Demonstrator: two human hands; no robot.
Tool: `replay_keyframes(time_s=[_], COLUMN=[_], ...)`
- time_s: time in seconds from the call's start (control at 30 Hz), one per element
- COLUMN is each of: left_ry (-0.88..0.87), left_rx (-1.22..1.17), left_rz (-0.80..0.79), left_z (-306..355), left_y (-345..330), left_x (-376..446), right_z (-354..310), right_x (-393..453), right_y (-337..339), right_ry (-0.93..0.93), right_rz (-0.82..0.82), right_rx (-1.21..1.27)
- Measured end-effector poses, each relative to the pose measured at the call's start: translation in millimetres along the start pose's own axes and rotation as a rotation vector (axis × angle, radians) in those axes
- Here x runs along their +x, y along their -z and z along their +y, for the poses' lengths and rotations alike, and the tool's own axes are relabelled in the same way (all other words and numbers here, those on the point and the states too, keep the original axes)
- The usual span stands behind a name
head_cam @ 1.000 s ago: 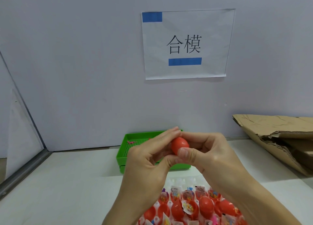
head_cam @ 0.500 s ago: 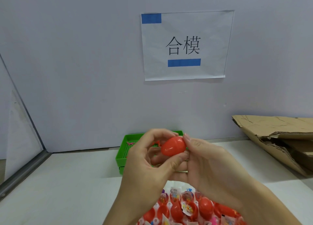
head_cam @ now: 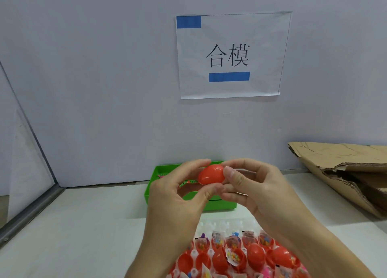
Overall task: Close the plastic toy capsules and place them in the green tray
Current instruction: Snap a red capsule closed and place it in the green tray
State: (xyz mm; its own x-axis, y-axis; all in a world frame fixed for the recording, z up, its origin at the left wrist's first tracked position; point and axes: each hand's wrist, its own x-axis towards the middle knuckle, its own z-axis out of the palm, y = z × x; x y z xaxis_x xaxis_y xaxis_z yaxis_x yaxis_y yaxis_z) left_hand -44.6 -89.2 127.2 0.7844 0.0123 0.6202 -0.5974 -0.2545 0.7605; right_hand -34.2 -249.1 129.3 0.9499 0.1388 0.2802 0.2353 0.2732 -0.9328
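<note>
The red capsule (head_cam: 211,175) is pinched between the left hand (head_cam: 180,202) and the right hand (head_cam: 257,194), held in the air in front of the green tray (head_cam: 152,185). Below the hands lies a batch of open red capsule halves (head_cam: 236,254) with small toy packets, on the white table (head_cam: 73,235).

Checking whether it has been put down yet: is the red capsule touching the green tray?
Apart. The head view shows the red capsule pinched between the left hand and right hand, held up above the green tray.
</note>
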Motion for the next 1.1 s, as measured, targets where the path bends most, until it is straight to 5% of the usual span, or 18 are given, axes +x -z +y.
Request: replay_keyframes(time_s=[0.47, 0.73, 1.1], left_ry=[-0.127, 0.013, 0.076], left_rx=[0.12, -0.193, -0.307], left_rz=[0.05, 0.012, -0.006], left_z=[0, 10, 9], left_y=[-15, -15, -19], left_x=[-8, -6, -5], right_z=[-9, -7, -13], right_x=[-5, -1, -2], right_y=[-2, -11, -7], right_ry=[0.083, -0.118, -0.161], right_rz=[0.081, -0.028, -0.08], right_rx=[-0.345, 0.135, 0.075])
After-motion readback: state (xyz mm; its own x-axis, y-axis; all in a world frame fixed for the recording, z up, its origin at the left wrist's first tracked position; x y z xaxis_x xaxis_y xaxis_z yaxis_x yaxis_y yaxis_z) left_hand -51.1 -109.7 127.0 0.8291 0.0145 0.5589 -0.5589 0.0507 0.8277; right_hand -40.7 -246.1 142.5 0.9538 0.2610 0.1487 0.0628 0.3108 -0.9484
